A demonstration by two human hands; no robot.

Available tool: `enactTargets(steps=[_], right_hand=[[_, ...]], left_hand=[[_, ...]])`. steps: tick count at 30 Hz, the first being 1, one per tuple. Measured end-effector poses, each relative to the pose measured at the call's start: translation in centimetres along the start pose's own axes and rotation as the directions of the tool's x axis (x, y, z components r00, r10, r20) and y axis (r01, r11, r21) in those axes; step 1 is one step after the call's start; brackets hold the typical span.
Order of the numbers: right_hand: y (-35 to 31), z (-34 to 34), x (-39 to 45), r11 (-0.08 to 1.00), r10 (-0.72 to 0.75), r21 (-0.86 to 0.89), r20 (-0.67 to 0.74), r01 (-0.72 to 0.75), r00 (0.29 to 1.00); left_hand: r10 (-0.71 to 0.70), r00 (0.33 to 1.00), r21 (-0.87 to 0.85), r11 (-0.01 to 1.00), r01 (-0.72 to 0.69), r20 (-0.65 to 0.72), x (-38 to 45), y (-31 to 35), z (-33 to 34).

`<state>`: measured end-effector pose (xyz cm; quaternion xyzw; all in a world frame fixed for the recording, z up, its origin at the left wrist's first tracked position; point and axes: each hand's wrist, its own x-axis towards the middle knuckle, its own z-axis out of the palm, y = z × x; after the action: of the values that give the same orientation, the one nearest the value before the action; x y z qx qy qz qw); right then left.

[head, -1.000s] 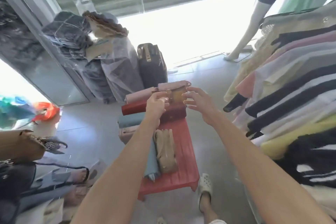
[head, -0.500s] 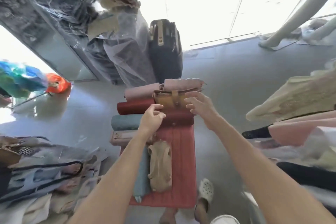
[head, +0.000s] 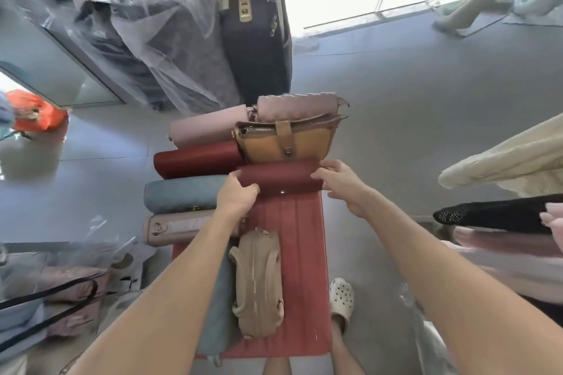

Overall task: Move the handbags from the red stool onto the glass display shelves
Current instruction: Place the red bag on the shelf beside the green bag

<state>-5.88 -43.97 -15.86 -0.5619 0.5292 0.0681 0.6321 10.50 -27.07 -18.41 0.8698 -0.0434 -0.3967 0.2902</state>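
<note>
A red stool (head: 301, 240) below me carries several handbags. A dark red handbag (head: 281, 178) lies across its far part, and both hands hold its ends: my left hand (head: 236, 195) grips the left end, my right hand (head: 342, 181) grips the right end. Just beyond it sits a tan handbag (head: 286, 140) with a strap and buckle, then a pale pink one (head: 297, 106). To the left lie pink (head: 207, 128), dark red (head: 195, 161), blue (head: 182, 193) and pink (head: 179, 227) bags. A beige bag (head: 259, 283) lies near me. The glass shelves are out of view.
A dark suitcase (head: 256, 27) and plastic-wrapped bundles (head: 137, 27) stand beyond the stool. Hanging clothes (head: 502, 167) crowd the right side. More bagged handbags (head: 61, 292) lie at lower left. My foot in a white clog (head: 342, 298) stands right of the stool. Grey floor (head: 411, 100) spreads ahead.
The view tilted down toward the stool. Both hands dropped from the tan bag to the dark red bag in front of it and closed on its two ends.
</note>
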Motion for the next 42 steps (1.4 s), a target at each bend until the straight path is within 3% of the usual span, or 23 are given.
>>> enactTargets(steps=[6,11,15,19,27,36,42], right_hand=[[1.6,1.9,1.5,0.999,0.045,0.006,-0.102,-0.044,0.994],[1.6,2.2,1.8,0.997,0.08,0.028,-0.141,-0.077,0.987],[0.4,1.7,1.5,0.961,0.218,0.189,-0.07,-0.202,0.973],[0.4,1.9,1.3,0.936,0.252,0.276,-0.086,-0.22,0.964],[-2.0,2.5,0.1,0.921,0.121,0.39,-0.291,0.002,0.949],[-7.8,-1.1,-7.8,0.845,-0.016,0.478,-0.428,0.242,0.904],[-12.8,-2.7,-14.9,0.791,-0.197,0.45,-0.453,0.414,0.869]], left_hand=[[-0.08,0.995,-0.073,0.994,0.076,-0.059,1.1,0.3,0.2],[-0.078,0.996,-0.015,0.997,0.077,-0.051,1.0,0.6,0.3],[-0.105,0.991,0.129,0.985,0.116,-0.088,1.6,0.5,-0.2],[-0.105,0.986,0.211,0.969,0.131,-0.132,1.2,1.0,0.0],[-0.105,0.989,0.021,0.994,0.107,-0.105,1.6,1.1,-0.7],[0.2,0.965,-0.256,0.936,-0.24,-0.172,-7.2,9.0,-4.9],[0.257,0.948,-0.44,0.841,-0.316,-0.189,-13.5,13.1,-8.8]])
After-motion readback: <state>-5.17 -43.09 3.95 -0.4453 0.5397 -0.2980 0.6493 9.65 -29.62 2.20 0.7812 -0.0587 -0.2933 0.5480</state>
